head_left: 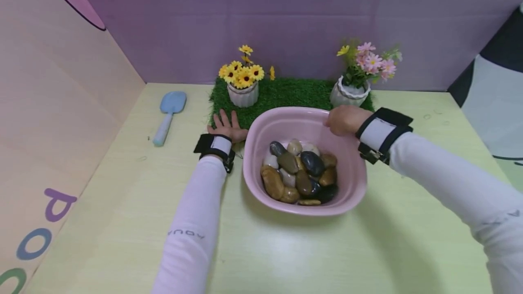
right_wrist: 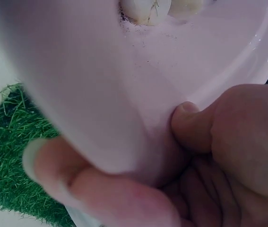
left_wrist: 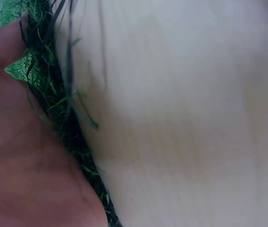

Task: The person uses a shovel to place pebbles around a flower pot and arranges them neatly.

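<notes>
A pink basin [head_left: 304, 112] holds several smooth stones [head_left: 303, 182] in brown, black and white, gathered toward its near side. It looks tilted toward me, with a shadow on the table below. My right hand [head_left: 347, 120] grips its far right corner; in the right wrist view the thumb [right_wrist: 193, 127] presses the inner wall and the fingers [right_wrist: 110, 194] curl beneath the rim. My left hand [head_left: 227, 128] lies with fingers spread at the front left edge of the green grass mat [head_left: 286, 92], beside the basin. The left wrist view shows its palm [left_wrist: 34, 165] against the mat's edge.
On the mat stand a pot of yellow flowers [head_left: 244, 94] and, at its right end, a pot of pink flowers [head_left: 349, 92]. A blue toy shovel [head_left: 168, 115] lies at the left of the pale table [head_left: 122, 221]. A purple backdrop [head_left: 286, 22] rises behind.
</notes>
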`<state>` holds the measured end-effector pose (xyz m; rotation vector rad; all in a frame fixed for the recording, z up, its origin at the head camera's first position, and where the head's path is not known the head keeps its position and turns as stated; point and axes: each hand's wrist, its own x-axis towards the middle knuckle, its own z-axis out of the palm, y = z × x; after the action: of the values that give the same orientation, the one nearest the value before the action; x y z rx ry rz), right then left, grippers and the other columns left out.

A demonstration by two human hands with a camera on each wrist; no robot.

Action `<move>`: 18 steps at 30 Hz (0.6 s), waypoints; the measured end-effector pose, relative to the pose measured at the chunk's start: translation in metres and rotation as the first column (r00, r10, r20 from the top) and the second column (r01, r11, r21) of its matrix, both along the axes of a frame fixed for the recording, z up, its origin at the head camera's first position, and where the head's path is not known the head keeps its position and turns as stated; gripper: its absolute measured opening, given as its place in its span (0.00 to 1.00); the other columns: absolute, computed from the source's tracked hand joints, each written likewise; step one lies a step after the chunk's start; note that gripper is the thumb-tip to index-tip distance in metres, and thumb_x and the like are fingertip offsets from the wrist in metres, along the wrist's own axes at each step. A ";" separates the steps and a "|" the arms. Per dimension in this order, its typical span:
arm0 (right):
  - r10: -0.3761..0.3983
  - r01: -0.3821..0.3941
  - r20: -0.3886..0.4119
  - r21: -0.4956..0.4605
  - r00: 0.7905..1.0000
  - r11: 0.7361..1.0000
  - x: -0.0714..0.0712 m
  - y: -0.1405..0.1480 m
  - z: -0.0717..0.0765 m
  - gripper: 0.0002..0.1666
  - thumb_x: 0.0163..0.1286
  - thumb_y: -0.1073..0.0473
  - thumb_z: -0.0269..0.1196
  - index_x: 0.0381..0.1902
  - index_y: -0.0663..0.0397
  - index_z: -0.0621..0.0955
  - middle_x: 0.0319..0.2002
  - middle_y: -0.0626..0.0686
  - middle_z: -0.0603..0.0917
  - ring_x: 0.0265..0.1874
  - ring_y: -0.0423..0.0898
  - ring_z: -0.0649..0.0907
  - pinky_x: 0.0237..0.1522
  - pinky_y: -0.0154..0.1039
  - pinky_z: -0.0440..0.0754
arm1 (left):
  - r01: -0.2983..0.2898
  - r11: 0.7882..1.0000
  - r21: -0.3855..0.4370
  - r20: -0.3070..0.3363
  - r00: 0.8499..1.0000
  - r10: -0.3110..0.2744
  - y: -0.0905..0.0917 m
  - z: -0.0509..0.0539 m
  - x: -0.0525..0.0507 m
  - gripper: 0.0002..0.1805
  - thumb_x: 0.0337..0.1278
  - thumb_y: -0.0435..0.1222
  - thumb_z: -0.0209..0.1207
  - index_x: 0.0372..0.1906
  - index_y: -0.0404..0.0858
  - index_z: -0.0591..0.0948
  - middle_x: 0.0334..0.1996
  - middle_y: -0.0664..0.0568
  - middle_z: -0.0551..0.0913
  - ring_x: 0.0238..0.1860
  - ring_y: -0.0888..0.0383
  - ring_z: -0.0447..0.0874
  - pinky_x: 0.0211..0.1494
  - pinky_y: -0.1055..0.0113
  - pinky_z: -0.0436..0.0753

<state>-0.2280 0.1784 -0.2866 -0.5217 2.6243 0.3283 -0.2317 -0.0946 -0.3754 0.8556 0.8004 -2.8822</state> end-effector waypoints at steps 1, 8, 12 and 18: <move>-0.006 0.006 0.003 0.001 1.000 1.000 -0.001 -0.001 0.000 0.22 0.76 0.57 0.46 0.34 0.69 0.79 0.40 0.69 0.83 0.40 0.60 0.82 0.51 0.54 0.81 | -0.003 1.000 0.004 -0.002 1.000 0.003 0.000 0.000 0.000 0.46 0.62 0.73 0.27 0.75 0.50 0.63 0.78 0.47 0.57 0.80 0.48 0.48 0.81 0.56 0.39; -0.042 0.041 0.024 0.033 0.999 0.999 -0.006 -0.005 0.001 0.25 0.77 0.55 0.44 0.40 0.72 0.80 0.45 0.71 0.82 0.43 0.62 0.83 0.50 0.54 0.82 | -0.124 0.970 0.209 0.011 0.992 0.125 0.000 -0.010 -0.007 0.49 0.57 0.75 0.31 0.75 0.49 0.64 0.77 0.43 0.58 0.80 0.45 0.49 0.81 0.51 0.40; -0.048 0.046 0.027 0.057 0.999 0.997 -0.007 -0.007 0.000 0.26 0.78 0.55 0.43 0.42 0.73 0.80 0.46 0.71 0.82 0.45 0.62 0.82 0.51 0.55 0.81 | -0.157 0.955 0.251 0.022 0.987 0.157 -0.001 -0.015 -0.010 0.50 0.56 0.76 0.32 0.74 0.48 0.65 0.76 0.41 0.60 0.79 0.43 0.50 0.81 0.49 0.41; -0.066 0.064 0.031 0.062 0.997 0.996 -0.006 -0.009 0.000 0.26 0.78 0.54 0.43 0.43 0.73 0.80 0.46 0.71 0.82 0.44 0.61 0.83 0.50 0.54 0.82 | -0.140 0.965 0.222 0.014 0.990 0.140 -0.001 -0.013 -0.007 0.49 0.58 0.75 0.32 0.74 0.47 0.65 0.76 0.41 0.59 0.79 0.43 0.49 0.81 0.50 0.39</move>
<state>-0.2344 0.1690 -0.2863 -0.4171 2.5841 0.3740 -0.2388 -0.0959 -0.3883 0.7781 1.1510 -2.7070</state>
